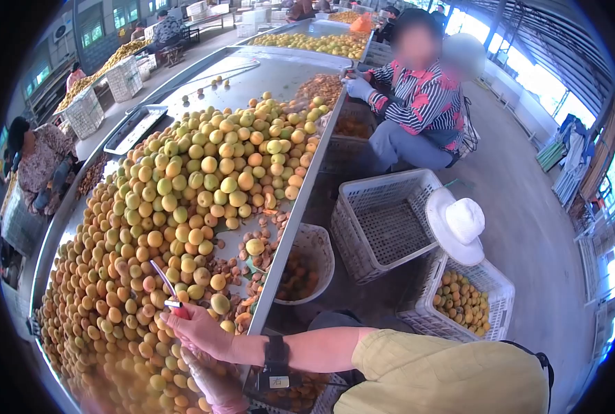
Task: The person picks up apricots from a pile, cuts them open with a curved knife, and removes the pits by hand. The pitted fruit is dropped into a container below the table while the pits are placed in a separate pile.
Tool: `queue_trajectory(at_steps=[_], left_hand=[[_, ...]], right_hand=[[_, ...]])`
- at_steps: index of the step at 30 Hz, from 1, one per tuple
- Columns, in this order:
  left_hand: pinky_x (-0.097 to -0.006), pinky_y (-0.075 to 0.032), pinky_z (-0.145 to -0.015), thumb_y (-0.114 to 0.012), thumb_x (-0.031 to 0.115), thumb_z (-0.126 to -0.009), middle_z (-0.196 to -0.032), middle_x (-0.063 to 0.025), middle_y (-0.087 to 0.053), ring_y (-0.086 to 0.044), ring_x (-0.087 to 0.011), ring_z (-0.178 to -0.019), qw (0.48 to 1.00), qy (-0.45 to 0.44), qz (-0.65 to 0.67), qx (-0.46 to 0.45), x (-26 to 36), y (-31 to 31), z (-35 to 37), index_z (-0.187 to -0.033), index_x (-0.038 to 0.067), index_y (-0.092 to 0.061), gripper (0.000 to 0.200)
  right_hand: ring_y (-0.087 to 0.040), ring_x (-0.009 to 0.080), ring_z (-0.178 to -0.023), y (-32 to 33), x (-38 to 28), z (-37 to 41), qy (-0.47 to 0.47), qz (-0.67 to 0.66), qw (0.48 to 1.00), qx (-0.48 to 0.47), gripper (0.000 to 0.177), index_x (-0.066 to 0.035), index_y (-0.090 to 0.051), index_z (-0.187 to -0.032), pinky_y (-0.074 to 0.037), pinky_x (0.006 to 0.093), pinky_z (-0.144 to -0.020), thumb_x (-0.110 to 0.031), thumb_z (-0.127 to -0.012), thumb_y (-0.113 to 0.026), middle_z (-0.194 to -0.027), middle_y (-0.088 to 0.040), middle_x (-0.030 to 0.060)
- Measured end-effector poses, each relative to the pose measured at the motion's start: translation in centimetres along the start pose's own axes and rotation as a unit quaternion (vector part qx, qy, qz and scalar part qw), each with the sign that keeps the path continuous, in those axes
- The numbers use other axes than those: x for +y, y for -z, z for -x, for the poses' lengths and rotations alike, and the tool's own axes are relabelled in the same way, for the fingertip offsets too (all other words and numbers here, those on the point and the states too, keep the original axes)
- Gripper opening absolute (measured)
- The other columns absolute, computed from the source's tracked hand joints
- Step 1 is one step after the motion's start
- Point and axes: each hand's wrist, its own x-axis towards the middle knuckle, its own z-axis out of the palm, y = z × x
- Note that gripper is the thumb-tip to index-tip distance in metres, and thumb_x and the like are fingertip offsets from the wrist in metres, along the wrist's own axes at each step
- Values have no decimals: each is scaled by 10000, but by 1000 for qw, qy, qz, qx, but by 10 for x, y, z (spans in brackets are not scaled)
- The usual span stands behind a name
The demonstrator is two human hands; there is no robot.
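We see the right hand (198,330) gripping a red-handled knife (164,284), blade pointing up-left into the apricots (204,165); left hand (218,386) blurred, grip untellable

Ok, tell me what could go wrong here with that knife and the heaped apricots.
1. The right hand grips a red-handled knife with its blade pointing up, and the left hand is close beneath it. A slip could cut a finger.
2. The apricots are heaped right up to the metal table's edge. Pulling fruit from the pile may send some rolling off, perhaps missing the white bucket below.
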Motion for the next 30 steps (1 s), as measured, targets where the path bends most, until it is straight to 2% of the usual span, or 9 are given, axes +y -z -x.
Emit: queue_trajectory(at_steps=[2, 3, 15, 16, 17, 22, 25, 26, 30], left_hand=[[-326, -452, -924, -397, 556, -941, -1275, -62, -522, -536, -174, -1133, 996, -81, -25, 29, -8, 6, -7, -1380, 85, -389, 644], [-286, -501, -750, -409, 577, -930, -1125, -49, -582, -604, -163, -942, 990, -125, 3, 73, -14, 6, -10, -1289, 79, -461, 617], [-561, -126, -1120, -324, 377, -976, -1483, -95, -323, -298, -290, -1361, 999, -13, -40, -14, 7, -12, 11, -1469, 54, -195, 603], [-497, -150, -1135, -325, 375, -975, -1474, -95, -343, -336, -291, -1338, 964, -94, -249, -2, -8, 21, -3, -1465, 66, -224, 589], [-497, -150, -1135, -325, 375, -975, -1474, -95, -343, -336, -291, -1338, 964, -93, -251, 0, -7, 25, -4, -1465, 66, -224, 589], [-333, -331, -746, -378, 523, -937, -1098, -50, -495, -486, -198, -906, 991, -40, -123, -12, -3, 32, -13, -1250, 77, -408, 546], [-234, -439, -513, -410, 612, -915, -873, -24, -586, -576, -142, -647, 999, -10, -42, -6, -1, 32, -14, -1121, 83, -519, 578], [-211, -312, -396, -405, 643, -901, -700, 0, -514, -456, -123, -468, 995, -14, -29, 97, -1, 5, -5, -991, 100, -514, 560], [-220, -335, -390, -417, 620, -910, -706, -10, -524, -480, -114, -487, 997, -26, -24, 72, 4, -3, 2, -1001, 94, -515, 542]], right_hand=[[-357, 28, -388, 2, -1, 1, -9, -8, 1000, -11, 266, -122, -457, -747, -292, 187, -357, -259, -949, -565, -515, -396, -71], [-356, 28, -383, 1, -3, 1, -14, -18, 1000, -12, 273, -122, -453, -748, -289, 187, -349, -270, -948, -567, -513, -395, -71], [-358, 13, -426, 3, -1, 5, 29, 47, 998, -27, 250, -117, -477, -818, -284, 182, -373, -308, -929, -595, -579, -399, -82], [-360, 13, -426, 2, -3, 5, 31, 50, 998, -21, 251, -115, -481, -819, -285, 183, -372, -311, -930, -594, -577, -398, -82], [-361, 13, -427, 1, -4, 5, 35, 56, 998, -17, 253, -113, -484, -820, -286, 185, -372, -313, -930, -592, -576, -398, -83], [-362, 12, -425, 2, -4, 1, 41, 51, 998, -13, 260, -117, -484, -812, -287, 186, -370, -324, -932, -586, -576, -399, -84], [-370, 2, -451, 4, -7, 3, 17, 59, 998, -23, 190, -87, -522, -949, -298, 172, -382, -264, -937, -589, -633, -433, -81], [-364, 2, -450, 3, -10, 4, 15, 50, 998, -24, 190, -89, -518, -928, -296, 174, -383, -263, -936, -591, -638, -435, -78], [-354, 1, -457, 4, -6, 1, 28, 48, 998, -25, 213, -103, -497, -837, -293, 175, -392, -265, -937, -590, -645, -439, -71]])
